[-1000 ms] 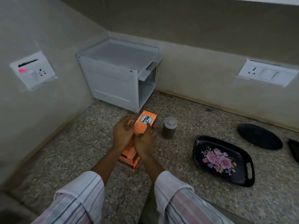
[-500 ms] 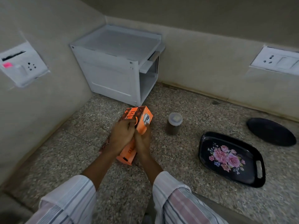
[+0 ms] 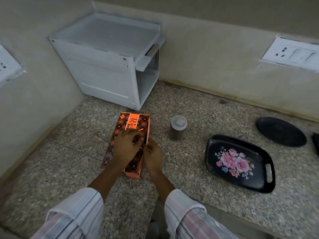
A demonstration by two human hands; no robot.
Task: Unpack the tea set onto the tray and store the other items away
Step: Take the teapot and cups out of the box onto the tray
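Observation:
An orange and brown patterned tea set box (image 3: 132,123) lies flat on the speckled stone counter, its long side pointing away from me. My left hand (image 3: 125,147) presses on top of the box with fingers curled over its right edge. My right hand (image 3: 151,156) grips the box's right side, pinching a flap edge. The black tray (image 3: 264,183) with pink flowers sits empty to the right. What is inside the box is hidden.
A small jar (image 3: 178,127) with a pale lid and dark contents stands right of the box. A white plastic storage cabinet (image 3: 107,66) fills the back corner. A black round plate (image 3: 281,131) lies at the far right. Wall sockets (image 3: 290,55) sit on the walls.
The box was upright on its end a second ago; both hands tipped it over and it now lies flat on the counter with its wide face up.

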